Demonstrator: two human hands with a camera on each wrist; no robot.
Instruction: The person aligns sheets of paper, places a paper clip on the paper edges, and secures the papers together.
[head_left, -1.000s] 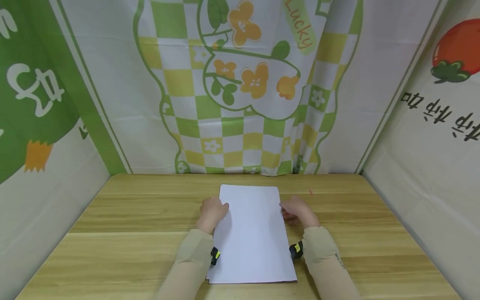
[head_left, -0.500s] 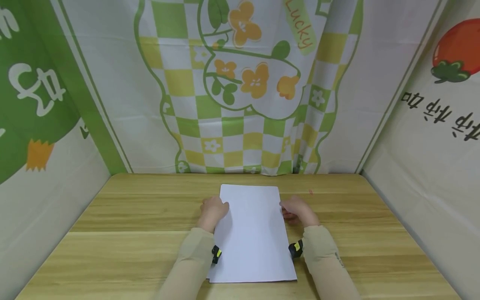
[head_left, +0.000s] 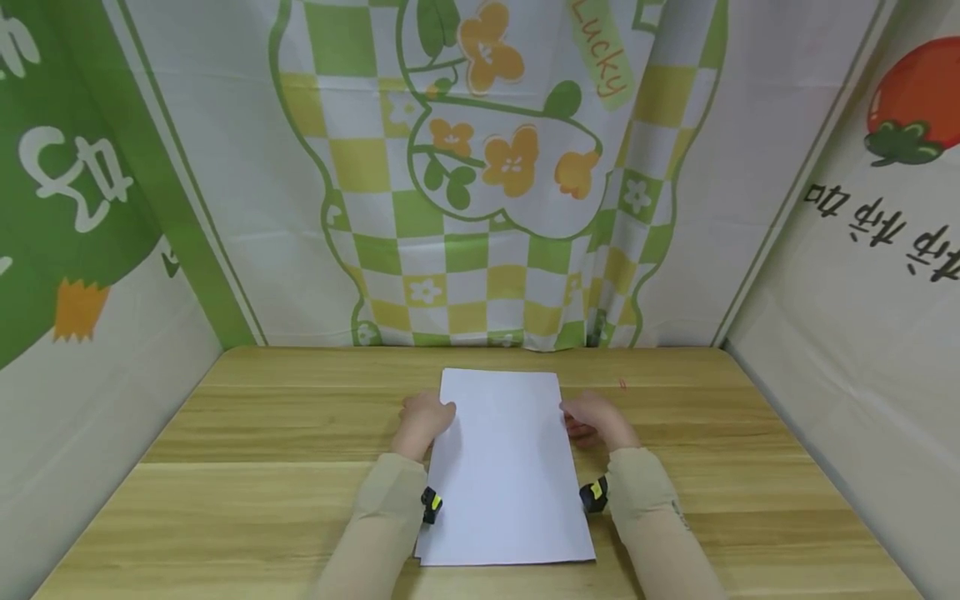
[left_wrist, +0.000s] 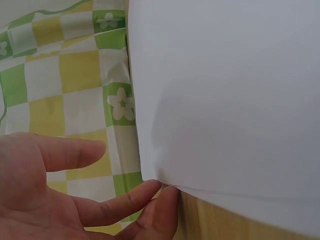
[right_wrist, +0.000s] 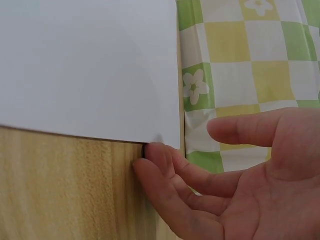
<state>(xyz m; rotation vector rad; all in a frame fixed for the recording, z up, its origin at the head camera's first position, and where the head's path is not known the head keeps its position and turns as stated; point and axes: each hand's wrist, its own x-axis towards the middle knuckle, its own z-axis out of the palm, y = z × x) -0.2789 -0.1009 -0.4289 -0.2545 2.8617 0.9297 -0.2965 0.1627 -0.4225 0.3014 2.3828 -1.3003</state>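
White paper (head_left: 510,475) lies lengthwise on the wooden table, and a second layer's edge peeks out at its near left corner. My left hand (head_left: 426,421) is at the paper's left side, near the far end. In the left wrist view, its fingertips (left_wrist: 150,189) touch the paper's edge while the thumb stays apart from it. On the opposite side is my right hand (head_left: 597,421). The right wrist view shows its loosely bent fingers (right_wrist: 159,157) touching the edge near a corner, thumb held away. Neither hand pinches the paper.
The wooden tabletop (head_left: 247,492) extends to both sides. A checked green and yellow curtain (head_left: 465,275) hangs behind its far edge, and printed cloth walls (head_left: 847,333) flank it. Small black and yellow devices (head_left: 596,495) sit at both wrists. A small red mark (head_left: 622,384) lies at the back right.
Hardly anything differs. Both hands stay at the paper's sides, and the paper lies in the same place; the head view has shifted very slightly.
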